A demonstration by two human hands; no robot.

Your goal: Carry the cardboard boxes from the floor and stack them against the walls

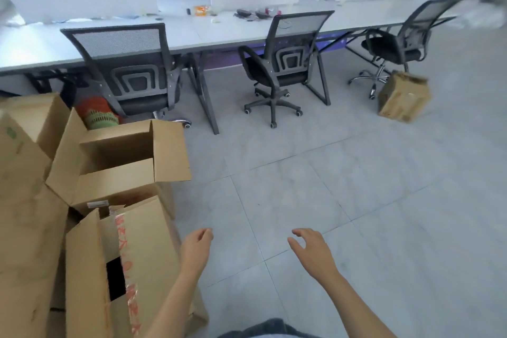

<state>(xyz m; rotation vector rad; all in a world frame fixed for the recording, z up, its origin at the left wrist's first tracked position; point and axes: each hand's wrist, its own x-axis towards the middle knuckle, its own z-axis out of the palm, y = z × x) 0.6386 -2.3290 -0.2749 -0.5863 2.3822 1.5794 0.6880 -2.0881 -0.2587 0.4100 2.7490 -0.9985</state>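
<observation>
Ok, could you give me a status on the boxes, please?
Left hand, right hand open, empty. Lone box on floor by rightmost chair. Box pile left.

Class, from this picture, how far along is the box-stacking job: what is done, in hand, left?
Looks done: several cardboard boxes piled together at the left. In hand: nothing; left hand and right hand are open, empty. Left: one lone box on the floor by the right chair.

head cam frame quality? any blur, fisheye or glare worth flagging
Head view: motion smear at the top right softens the right-hand chair and the lone box beside it. Head view: fisheye bows the desk edge. Head view: light is soft and even, the desk top is washed out, and there are no hard shadows. The left hand, right hand and near boxes look fairly sharp.
</observation>
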